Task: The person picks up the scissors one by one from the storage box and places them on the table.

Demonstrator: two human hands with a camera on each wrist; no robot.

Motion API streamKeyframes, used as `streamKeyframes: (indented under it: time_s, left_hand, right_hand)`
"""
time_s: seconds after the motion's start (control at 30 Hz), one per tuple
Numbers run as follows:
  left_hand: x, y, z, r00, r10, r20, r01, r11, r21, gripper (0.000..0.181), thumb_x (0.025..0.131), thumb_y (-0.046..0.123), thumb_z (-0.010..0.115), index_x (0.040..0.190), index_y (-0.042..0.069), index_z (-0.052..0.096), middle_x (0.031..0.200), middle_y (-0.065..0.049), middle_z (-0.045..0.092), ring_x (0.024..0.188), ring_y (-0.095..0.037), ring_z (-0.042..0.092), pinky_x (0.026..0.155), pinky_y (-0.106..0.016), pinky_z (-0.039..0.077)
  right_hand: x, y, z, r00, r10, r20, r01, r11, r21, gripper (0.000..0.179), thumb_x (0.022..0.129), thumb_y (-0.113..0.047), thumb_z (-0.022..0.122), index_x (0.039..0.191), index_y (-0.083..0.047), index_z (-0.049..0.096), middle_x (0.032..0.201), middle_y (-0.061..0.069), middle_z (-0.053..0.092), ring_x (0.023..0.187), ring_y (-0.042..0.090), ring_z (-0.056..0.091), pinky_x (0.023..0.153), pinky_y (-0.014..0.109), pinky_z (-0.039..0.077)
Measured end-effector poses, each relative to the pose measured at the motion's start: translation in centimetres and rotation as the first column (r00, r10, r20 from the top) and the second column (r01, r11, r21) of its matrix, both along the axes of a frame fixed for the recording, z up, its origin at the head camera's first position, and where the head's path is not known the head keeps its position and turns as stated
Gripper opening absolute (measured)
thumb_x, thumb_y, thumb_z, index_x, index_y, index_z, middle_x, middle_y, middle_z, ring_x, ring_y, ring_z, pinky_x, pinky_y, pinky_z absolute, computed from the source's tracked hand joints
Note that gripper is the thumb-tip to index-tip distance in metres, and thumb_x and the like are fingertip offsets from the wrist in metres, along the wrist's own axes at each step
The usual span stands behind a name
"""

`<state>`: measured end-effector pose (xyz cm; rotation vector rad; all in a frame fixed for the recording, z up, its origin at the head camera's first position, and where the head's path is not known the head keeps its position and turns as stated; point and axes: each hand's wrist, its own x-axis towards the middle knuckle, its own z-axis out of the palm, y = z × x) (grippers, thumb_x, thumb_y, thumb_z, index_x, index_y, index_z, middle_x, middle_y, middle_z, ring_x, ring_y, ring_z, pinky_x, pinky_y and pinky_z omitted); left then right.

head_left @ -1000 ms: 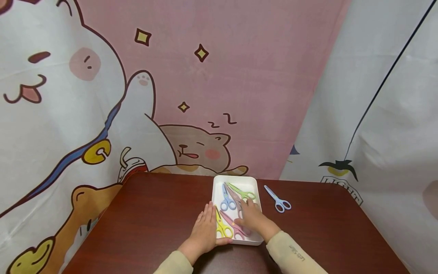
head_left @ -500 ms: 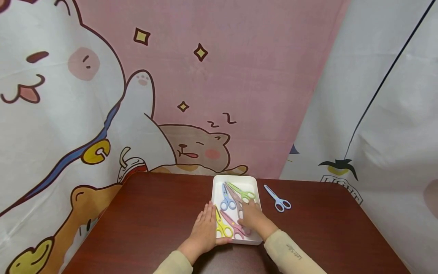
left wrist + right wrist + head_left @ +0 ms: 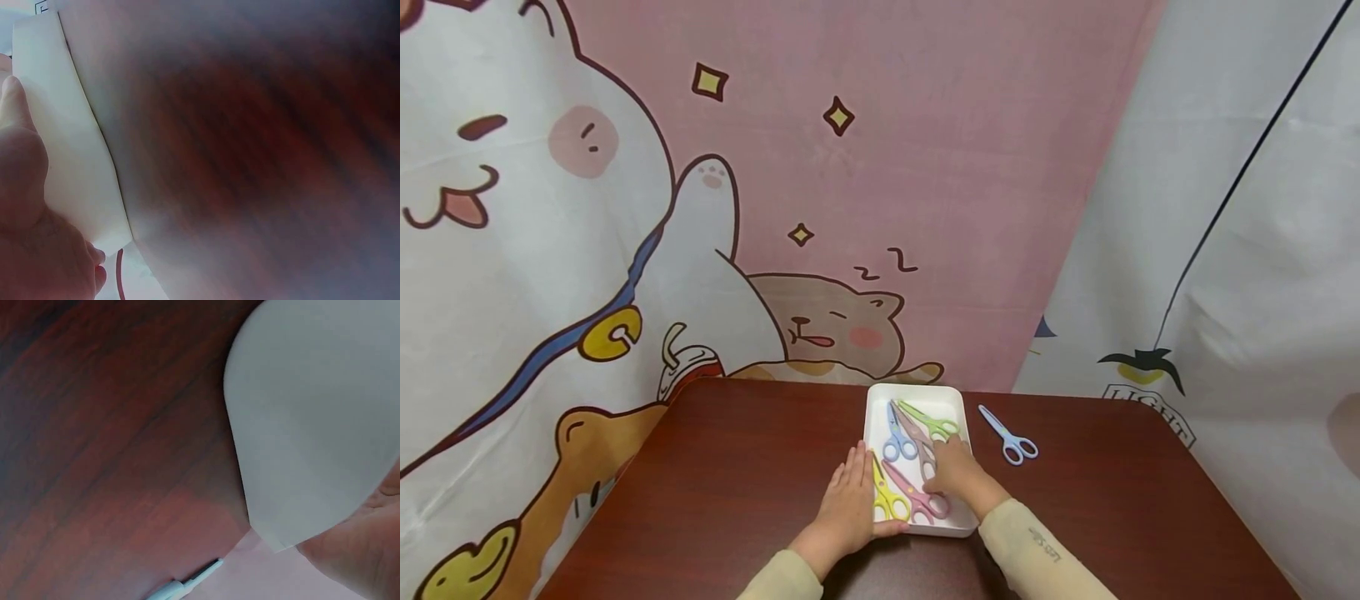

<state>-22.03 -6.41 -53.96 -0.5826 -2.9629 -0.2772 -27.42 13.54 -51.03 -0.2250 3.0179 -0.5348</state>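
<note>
A white tray (image 3: pixel 952 525) holds several small scissors with coloured handles. My left hand (image 3: pixel 844 504) lies with straight fingers along its left side, the thumb at the near edge; in the left wrist view that hand (image 3: pixel 31 231) is against the tray wall (image 3: pixel 78 144). Inside the tray, my right hand (image 3: pixel 961 475) pinches the mauve scissors (image 3: pixel 913 427) by the handle, which the fingers partly cover. Blue scissors (image 3: pixel 895 437) lie left of them and green scissors (image 3: pixel 928 419) beyond. Nearer me are yellow scissors (image 3: pixel 887 497) and pink scissors (image 3: pixel 916 494).
Another pair of light blue scissors (image 3: pixel 1009 437) lies on the dark brown table (image 3: pixel 1097 500), right of the tray. A cartoon-printed cloth (image 3: pixel 970 208) hangs behind the table's far edge.
My right hand has shifted slightly to the right, its thumb moving off the pink scissors so more of their handle shows. My left hand has stayed in place at the tray.
</note>
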Motion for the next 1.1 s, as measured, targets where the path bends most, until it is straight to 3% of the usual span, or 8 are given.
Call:
streamKeyframes:
  time_s: [0.13,0.33,0.47,0.73,1.1]
  left_hand:
    - [0.2,0.1,0.1,1.0,-0.003,-0.02,0.003,1.0,-0.001,0.126,0.065,0.089,0.04,0.145,-0.008,0.025,0.153,-0.026,0.02,0.142,-0.036,0.023,0.111,-0.046,0.03]
    - [0.8,0.1,1.2,1.0,-0.013,0.005,0.012,1.0,0.023,0.122,0.068,0.083,0.05,0.144,-0.01,0.026,0.152,-0.028,0.022,0.14,-0.039,0.025,0.11,-0.048,0.03]
    - [0.9,0.2,1.5,1.0,-0.01,0.015,0.009,1.0,0.029,0.122,0.068,0.081,0.052,0.143,-0.01,0.026,0.152,-0.028,0.022,0.14,-0.039,0.025,0.109,-0.048,0.031]
    - [0.4,0.1,0.5,1.0,0.008,-0.004,-0.008,1.0,0.003,0.125,0.065,0.087,0.046,0.145,-0.008,0.025,0.154,-0.026,0.018,0.142,-0.036,0.023,0.111,-0.046,0.029]
    - [0.1,0.0,0.0,1.0,0.006,-0.017,-0.006,1.0,-0.003,0.127,0.064,0.089,0.041,0.145,-0.007,0.025,0.154,-0.025,0.018,0.142,-0.036,0.022,0.111,-0.045,0.029]
  right_hand:
    - [0.0,-0.1,0.0,1.0,-0.02,0.005,0.02,1.0,0.008,0.07,0.057,-0.028,0.089,0.112,0.007,0.061,0.108,0.024,0.052,0.096,0.035,0.051,0.088,0.049,0.047]
    - [0.0,-0.1,-0.1,0.999,-0.052,0.0,0.052,0.998,-0.02,0.075,0.055,-0.028,0.089,0.115,0.005,0.06,0.113,0.023,0.05,0.099,0.034,0.049,0.087,0.048,0.047]
    - [0.1,0.0,-0.2,0.997,-0.055,-0.053,0.052,0.998,-0.042,0.076,0.054,-0.026,0.087,0.118,0.005,0.058,0.114,0.022,0.05,0.101,0.035,0.048,0.088,0.048,0.047]
    - [-0.1,0.3,0.1,0.97,-0.044,-0.238,0.015,0.992,-0.126,0.077,0.055,-0.022,0.084,0.122,0.003,0.057,0.114,0.023,0.052,0.102,0.038,0.049,0.086,0.048,0.048]
    - [-0.4,0.7,0.8,0.934,-0.103,-0.343,0.0,0.958,-0.287,0.077,0.056,-0.019,0.087,0.122,0.001,0.056,0.115,0.024,0.051,0.102,0.038,0.047,0.084,0.048,0.045]
